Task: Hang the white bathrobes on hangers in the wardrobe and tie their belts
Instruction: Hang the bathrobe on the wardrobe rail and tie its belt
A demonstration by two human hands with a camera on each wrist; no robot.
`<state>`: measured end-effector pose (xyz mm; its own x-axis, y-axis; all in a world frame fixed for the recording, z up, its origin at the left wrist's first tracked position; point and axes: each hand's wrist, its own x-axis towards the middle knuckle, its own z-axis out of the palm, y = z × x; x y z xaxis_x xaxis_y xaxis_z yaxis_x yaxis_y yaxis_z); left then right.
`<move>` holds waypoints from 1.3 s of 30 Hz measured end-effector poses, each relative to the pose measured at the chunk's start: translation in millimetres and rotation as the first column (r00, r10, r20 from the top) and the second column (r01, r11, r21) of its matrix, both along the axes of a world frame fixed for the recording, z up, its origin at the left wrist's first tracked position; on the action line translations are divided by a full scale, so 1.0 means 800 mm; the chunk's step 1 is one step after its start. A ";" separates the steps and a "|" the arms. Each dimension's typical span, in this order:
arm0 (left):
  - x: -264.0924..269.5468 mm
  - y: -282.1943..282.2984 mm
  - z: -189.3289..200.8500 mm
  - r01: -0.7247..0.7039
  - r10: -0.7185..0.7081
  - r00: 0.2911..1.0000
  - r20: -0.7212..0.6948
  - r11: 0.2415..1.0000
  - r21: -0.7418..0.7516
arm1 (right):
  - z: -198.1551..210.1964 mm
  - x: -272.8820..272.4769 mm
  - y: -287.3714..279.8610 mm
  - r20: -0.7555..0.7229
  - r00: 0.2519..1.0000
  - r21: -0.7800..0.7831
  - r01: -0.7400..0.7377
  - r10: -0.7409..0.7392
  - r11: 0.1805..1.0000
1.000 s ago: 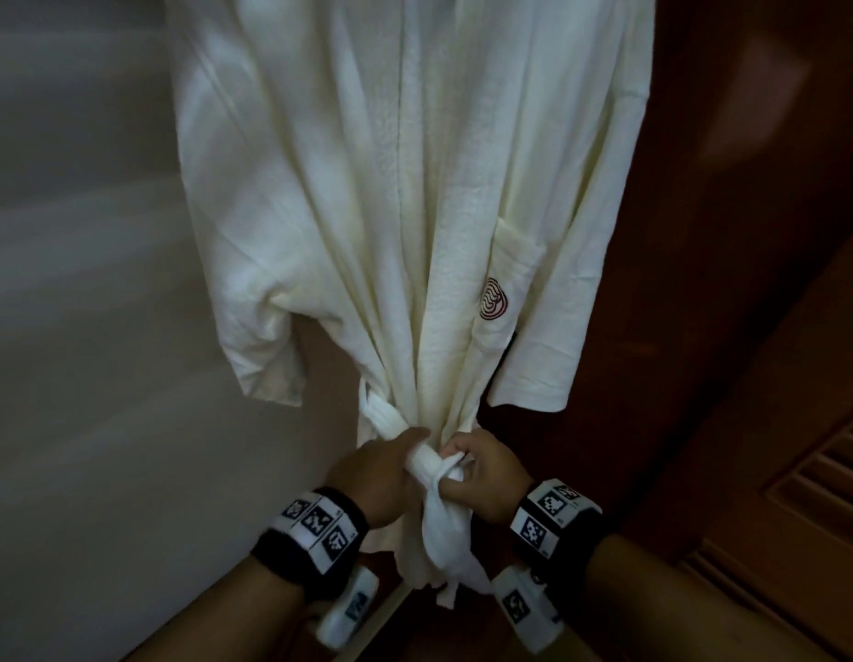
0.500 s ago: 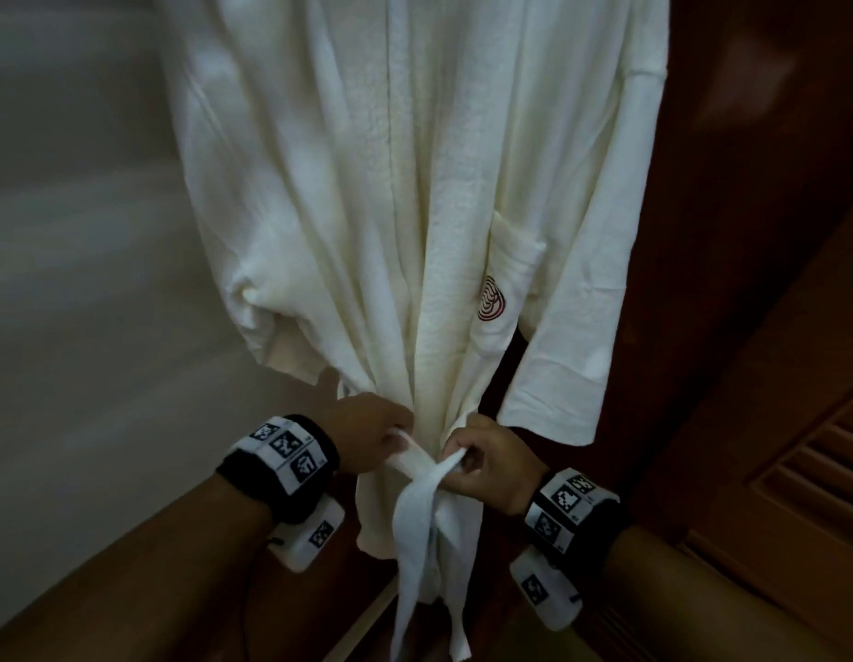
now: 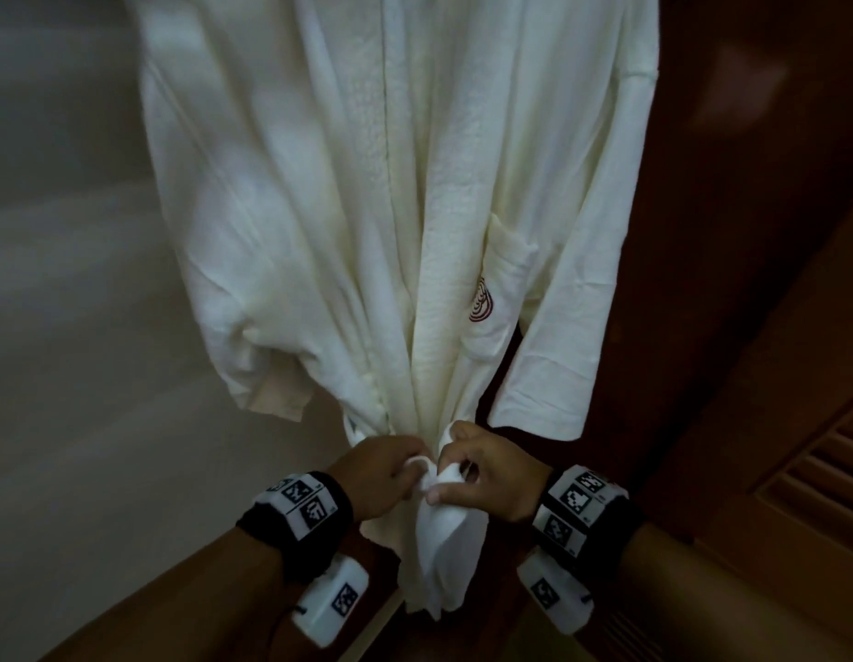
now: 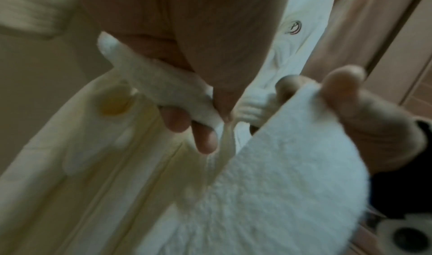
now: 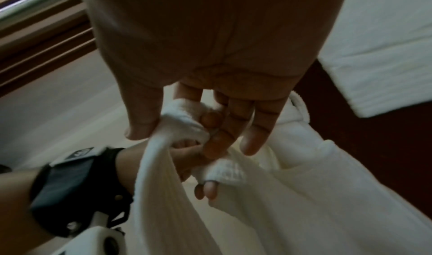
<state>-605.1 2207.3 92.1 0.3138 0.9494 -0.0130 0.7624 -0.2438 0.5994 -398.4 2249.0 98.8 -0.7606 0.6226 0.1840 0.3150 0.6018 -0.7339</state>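
A white bathrobe (image 3: 396, 193) hangs in front of me, its top out of view, with a red spiral logo on its pocket (image 3: 482, 305). Its white belt (image 3: 439, 532) is gathered at the waist and the ends hang down below my hands. My left hand (image 3: 381, 475) grips one belt strand (image 4: 168, 91) in curled fingers. My right hand (image 3: 482, 470) pinches the other strand (image 5: 182, 118) between thumb and fingers, right beside the left hand. The hanger is hidden above the frame.
A pale wall (image 3: 71, 327) lies to the left of the robe. Dark brown wardrobe wood (image 3: 730, 231) stands behind and to the right, with a slatted door panel (image 3: 825, 475) at the far right. A metal rail (image 5: 35, 6) shows in the right wrist view.
Both hands have drawn together at the waist, after pulling the belt strands apart half a second ago. The loose ends now hang bunched under the hands. The robe swung slightly.
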 end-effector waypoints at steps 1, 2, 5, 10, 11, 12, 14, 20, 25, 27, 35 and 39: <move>0.000 0.002 -0.001 -0.065 0.066 0.997 -0.031 0.998 0.026 | 0.002 0.000 -0.003 0.002 1.000 -0.038 -0.030 0.030 0.999; -0.001 0.005 -0.001 -0.105 0.108 0.991 -0.082 0.993 0.049 | 0.003 -0.001 -0.005 -0.001 0.999 -0.070 -0.053 0.053 0.996; -0.002 0.007 -0.002 -0.029 0.033 0.991 -0.129 0.999 0.031 | 0.001 -0.004 -0.005 0.002 0.998 -0.085 -0.054 0.055 0.995; -0.005 -0.002 -0.004 0.068 0.013 0.965 0.260 0.953 -0.297 | -0.012 -0.003 0.013 -0.004 0.988 -0.025 0.153 -0.153 0.988; -0.004 -0.005 -0.003 0.054 0.082 0.928 0.363 0.935 -0.350 | -0.014 -0.002 0.014 -0.008 0.986 -0.042 0.168 -0.168 0.985; -0.003 -0.009 0.000 0.032 0.158 0.883 0.442 0.920 -0.392 | -0.015 -0.003 0.013 -0.016 0.983 -0.061 0.182 -0.183 0.982; -0.002 -0.013 0.005 0.025 0.206 0.834 0.512 0.913 -0.408 | -0.016 -0.005 0.010 -0.064 0.971 -0.096 0.224 -0.230 0.970; 0.001 -0.017 0.024 0.019 0.091 0.863 0.497 0.977 -0.211 | -0.033 -0.017 -0.003 -0.122 0.873 -0.681 0.273 -0.473 0.680; -0.019 -0.003 0.012 -0.136 0.149 0.936 0.317 0.989 -0.065 | -0.013 0.000 -0.016 -0.252 0.856 -0.913 -0.055 -0.452 0.404; -0.030 0.001 -0.005 -0.226 0.222 0.973 0.057 0.971 0.074 | 0.017 0.020 -0.013 -0.228 0.922 -0.889 -0.066 -0.313 0.454; -0.071 -0.005 -0.049 -0.124 0.280 0.904 -0.322 0.894 0.430 | 0.182 0.035 0.018 -0.581 0.788 -0.714 -0.373 -0.204 0.592; -0.075 -0.021 -0.047 -0.056 0.217 0.852 -0.477 0.943 0.329 | 0.265 0.009 0.026 -0.664 0.736 -0.522 -0.332 -0.130 0.785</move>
<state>-665.4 2190.4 54.8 0.2071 0.9664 0.1522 0.9753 -0.2161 0.0448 -391.3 2269.7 310.7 -0.6584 0.6993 0.2784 -0.4005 -0.0124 -0.9162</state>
